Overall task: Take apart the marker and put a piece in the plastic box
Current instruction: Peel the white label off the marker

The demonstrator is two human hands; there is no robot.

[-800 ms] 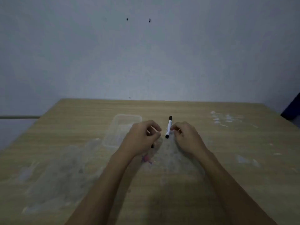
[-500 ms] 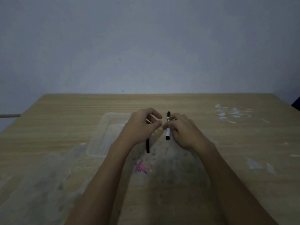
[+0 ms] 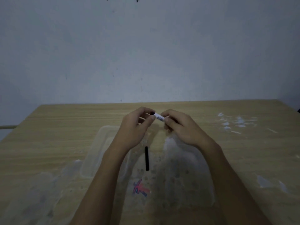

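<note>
I am holding the marker (image 3: 158, 117) up above the table (image 3: 56, 127) with both hands, its white barrel lying almost level between them and its black end pointing to my left. My left hand (image 3: 134, 127) is curling around that black end, with my thumb and forefinger closing on it in a pinch and my other fingers (image 3: 142, 111) arching loosely above. My right hand (image 3: 180, 127) is gripping the other end of the barrel, fingers bunched tightly together so that the far tip is hiding inside them. A black, stick-like piece (image 3: 146, 158) is lying flat on the table below my left wrist, apart from both hands; I cannot tell exactly which part of the marker it is. The clear plastic box (image 3: 97, 143) is sitting on the table under my left forearm, just beside that black piece. Pale smears and a pink-and-blue scribble (image 3: 140, 190) are marking the wood near me.
</note>
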